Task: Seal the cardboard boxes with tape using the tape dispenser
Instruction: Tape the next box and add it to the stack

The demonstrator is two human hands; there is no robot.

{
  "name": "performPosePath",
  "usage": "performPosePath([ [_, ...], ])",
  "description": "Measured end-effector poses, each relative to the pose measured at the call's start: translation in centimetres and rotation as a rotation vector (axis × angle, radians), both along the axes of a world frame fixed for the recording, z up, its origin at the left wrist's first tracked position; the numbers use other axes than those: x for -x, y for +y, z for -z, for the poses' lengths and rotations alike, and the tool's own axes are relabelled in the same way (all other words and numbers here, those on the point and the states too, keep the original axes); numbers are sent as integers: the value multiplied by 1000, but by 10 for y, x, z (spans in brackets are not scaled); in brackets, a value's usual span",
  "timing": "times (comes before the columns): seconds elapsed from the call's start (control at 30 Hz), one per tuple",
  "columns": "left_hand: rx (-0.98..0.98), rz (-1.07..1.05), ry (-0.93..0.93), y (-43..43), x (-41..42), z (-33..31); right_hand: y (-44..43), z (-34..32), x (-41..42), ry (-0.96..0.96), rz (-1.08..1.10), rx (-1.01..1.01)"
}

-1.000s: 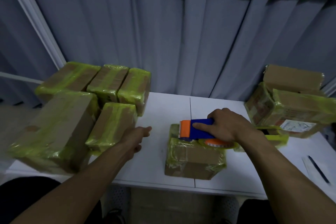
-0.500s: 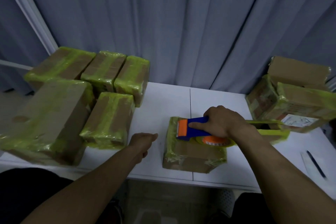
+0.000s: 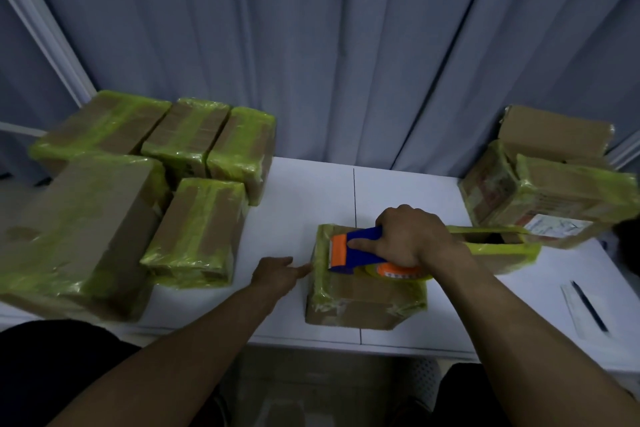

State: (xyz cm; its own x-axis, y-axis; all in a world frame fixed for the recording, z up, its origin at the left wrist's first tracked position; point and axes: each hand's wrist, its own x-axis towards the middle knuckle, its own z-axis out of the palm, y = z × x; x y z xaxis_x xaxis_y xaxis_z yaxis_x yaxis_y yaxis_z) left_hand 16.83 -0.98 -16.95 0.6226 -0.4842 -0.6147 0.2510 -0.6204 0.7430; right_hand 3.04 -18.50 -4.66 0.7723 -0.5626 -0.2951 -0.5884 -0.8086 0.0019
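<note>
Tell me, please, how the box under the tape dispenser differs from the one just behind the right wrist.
The front box has a closed top; the rear box shows a dark opening in its top. The front box bears the tape dispenser, gripped by the right hand; the rear box bears nothing visible. Both are cardboard with yellow-green tape.

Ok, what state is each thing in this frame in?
centre box: closed, partly taped, flat on the table
tape dispenser: on the centre box's top, gripped by the right hand
left hand: holding nothing, finger at the centre box's left side
box behind the wrist: top open
left pile of boxes: closed, taped
pen: lying flat
</note>
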Motion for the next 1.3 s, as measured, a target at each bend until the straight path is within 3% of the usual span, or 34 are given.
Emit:
performPosePath([
  [0.1,99,-59,-53,-2,10,-5,-1,1,-1,-24,9,-6],
  [0.2,77,12,81,-5,26,-14,0,2,0,-32,14,-22],
  [0.33,258,-23,394,-3,27,-32,3,-1,1,25,-10,-7],
  [0.4,308,-6,410,-3,25,-43,2,-1,1,25,3,-26],
  [0.47,352,134,295,-4,19,-48,-2,-2,3,-26,47,-128],
  [0.57,284,576,-60,-6,-2,-53,-9,-9,10,-146,132,-346],
  [0.63,267,697,-210,-9,-11,-50,-16,-12,16,-170,153,-404],
  [0.77,293,773,-266,-11,-15,-33,-23,-10,26,-211,187,-425],
  [0.9,160,802,-443,-12,-18,-28,-23,-5,33,-296,231,-503],
  [1.3,-23,855,-451,-13,-19,-40,-36,-27,62,-336,253,-459],
])
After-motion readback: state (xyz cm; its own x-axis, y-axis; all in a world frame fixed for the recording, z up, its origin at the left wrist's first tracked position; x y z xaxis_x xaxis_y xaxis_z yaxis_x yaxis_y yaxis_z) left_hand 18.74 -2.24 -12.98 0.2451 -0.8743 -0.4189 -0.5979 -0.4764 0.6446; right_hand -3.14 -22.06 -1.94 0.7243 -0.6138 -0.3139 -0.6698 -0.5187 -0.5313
